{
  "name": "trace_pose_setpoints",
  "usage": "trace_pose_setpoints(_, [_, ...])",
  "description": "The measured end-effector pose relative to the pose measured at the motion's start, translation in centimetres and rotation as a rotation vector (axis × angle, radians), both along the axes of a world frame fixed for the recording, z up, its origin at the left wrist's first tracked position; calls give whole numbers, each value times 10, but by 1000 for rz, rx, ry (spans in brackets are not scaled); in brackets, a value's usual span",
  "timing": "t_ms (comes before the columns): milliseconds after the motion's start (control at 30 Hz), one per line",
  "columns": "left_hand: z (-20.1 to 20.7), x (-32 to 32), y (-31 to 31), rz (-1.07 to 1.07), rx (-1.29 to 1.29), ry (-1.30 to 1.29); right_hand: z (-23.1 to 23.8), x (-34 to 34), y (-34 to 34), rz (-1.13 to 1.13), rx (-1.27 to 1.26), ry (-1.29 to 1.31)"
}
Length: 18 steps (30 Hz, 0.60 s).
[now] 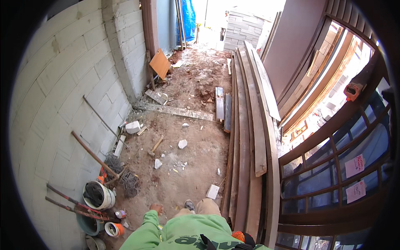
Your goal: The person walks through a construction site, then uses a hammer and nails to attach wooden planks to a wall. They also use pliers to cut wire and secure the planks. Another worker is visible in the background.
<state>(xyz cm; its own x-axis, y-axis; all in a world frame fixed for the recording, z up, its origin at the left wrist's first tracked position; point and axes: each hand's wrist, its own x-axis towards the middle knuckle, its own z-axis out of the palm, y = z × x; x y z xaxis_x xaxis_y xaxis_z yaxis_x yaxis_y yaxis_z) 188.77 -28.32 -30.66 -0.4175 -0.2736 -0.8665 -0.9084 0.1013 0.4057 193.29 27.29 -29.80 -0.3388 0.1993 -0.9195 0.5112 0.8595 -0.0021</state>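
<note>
My left hand hangs beside my left thigh below a green sleeve. Its fingers look loosely curled, with nothing visible in them, and it touches nothing. The dirt floor lies below it. Farther ahead on that floor lies a hammer with a wooden handle. My right hand does not show. By my right side, at the lower edge, is an orange and black textured thing, partly cut off; its kind is unclear. A white block piece lies ahead of my right leg.
Long wooden planks are stacked along the right, beside dark window frames. Against the left block wall stand a long-handled pick, a white bucket and bolt cutters. A board crosses the floor ahead.
</note>
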Motion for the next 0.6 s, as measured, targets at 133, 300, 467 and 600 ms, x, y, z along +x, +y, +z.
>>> trace_pose_setpoints(133, [46,-195,-35,200,56,309,8,-90,-32,-69,2,0])
trace_pose_setpoints(300, [68,-408,-33,125,183,372,-15,-239,-67,-105,-19,-4])
trace_pose_setpoints(467, [62,-545,-21,108,231,249,-30,-425,-82,-81,-35,-2])
trace_pose_setpoints(600, [64,-609,-32,-55,94,89,-18,-563,-83,-17,-72,13])
